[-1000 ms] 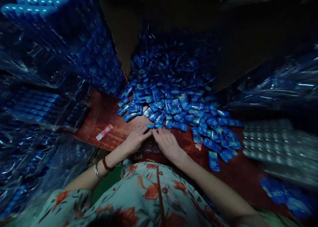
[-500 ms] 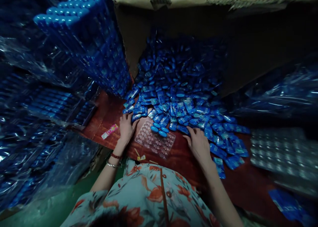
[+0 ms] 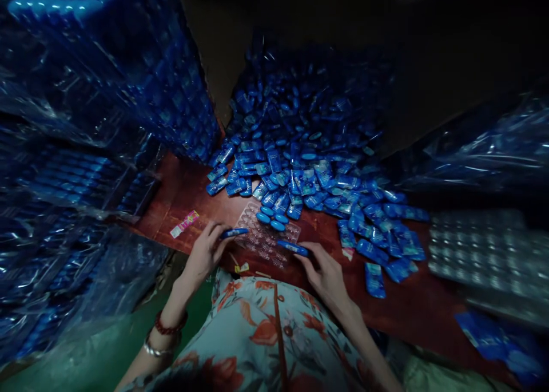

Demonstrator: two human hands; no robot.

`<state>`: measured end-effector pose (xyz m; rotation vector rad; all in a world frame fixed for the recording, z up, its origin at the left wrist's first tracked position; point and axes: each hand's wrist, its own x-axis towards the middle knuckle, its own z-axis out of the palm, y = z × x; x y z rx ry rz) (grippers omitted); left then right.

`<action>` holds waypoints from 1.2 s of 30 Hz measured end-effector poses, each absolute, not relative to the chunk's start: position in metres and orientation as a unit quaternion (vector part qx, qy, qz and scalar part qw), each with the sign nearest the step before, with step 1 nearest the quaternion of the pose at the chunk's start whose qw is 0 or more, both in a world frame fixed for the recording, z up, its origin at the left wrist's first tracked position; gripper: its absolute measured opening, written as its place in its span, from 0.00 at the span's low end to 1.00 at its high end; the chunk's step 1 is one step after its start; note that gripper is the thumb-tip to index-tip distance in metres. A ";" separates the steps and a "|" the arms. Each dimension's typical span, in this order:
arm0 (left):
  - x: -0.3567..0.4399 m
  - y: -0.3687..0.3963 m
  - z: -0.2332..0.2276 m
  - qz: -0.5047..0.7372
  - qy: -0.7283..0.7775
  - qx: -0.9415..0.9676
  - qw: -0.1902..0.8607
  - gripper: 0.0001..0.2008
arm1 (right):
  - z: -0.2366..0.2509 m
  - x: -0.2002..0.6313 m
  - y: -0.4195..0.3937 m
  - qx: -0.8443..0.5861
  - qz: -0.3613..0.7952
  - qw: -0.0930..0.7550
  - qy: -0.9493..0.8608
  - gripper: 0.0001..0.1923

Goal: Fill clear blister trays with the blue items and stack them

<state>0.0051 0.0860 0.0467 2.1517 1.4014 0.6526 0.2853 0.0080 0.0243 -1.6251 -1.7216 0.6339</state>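
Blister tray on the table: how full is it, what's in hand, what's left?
Done: the clear blister tray has a few blue pieces seated along its far edge; most pockets show empty. In hand: left hand holds one blue piece at the tray's left edge; right hand holds another at its right edge. Left: the remaining pockets, and a big loose pile behind.

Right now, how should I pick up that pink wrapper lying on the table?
Pinch the pink wrapper across its narrow middle, coming straight down from above. It lies flat and slanted on the red-brown table, apart from the blue pile, with bare table along both long edges.
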 end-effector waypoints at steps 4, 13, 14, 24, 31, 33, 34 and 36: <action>0.034 0.088 0.038 0.246 0.471 0.817 0.224 0.13 | 0.023 0.262 0.028 -0.603 0.175 0.327 -0.707 0.12; 0.040 0.103 0.011 0.266 0.359 0.879 0.166 0.18 | 0.044 0.258 0.048 -0.530 0.062 0.083 -0.842 0.14; 0.040 0.103 0.011 0.271 0.358 0.878 0.165 0.18 | 0.048 0.256 0.051 -0.529 0.069 0.062 -0.843 0.15; 0.043 0.099 0.007 0.253 0.334 0.891 0.175 0.17 | 0.061 0.255 0.065 -0.531 0.115 -0.030 -0.839 0.20; 0.052 0.105 0.022 0.193 0.295 0.916 0.188 0.13 | 0.046 0.254 0.054 -0.552 0.063 0.041 -0.830 0.21; 0.055 0.107 0.022 0.181 0.282 0.925 0.181 0.13 | 0.042 0.256 0.050 -0.553 0.050 0.075 -0.828 0.21; 0.055 0.107 0.021 0.182 0.275 0.927 0.177 0.13 | 0.040 0.260 0.046 -0.557 0.046 0.100 -0.823 0.20; 0.052 0.105 0.016 0.203 0.263 0.928 0.166 0.14 | 0.036 0.274 0.038 -0.599 0.032 0.157 -0.785 0.18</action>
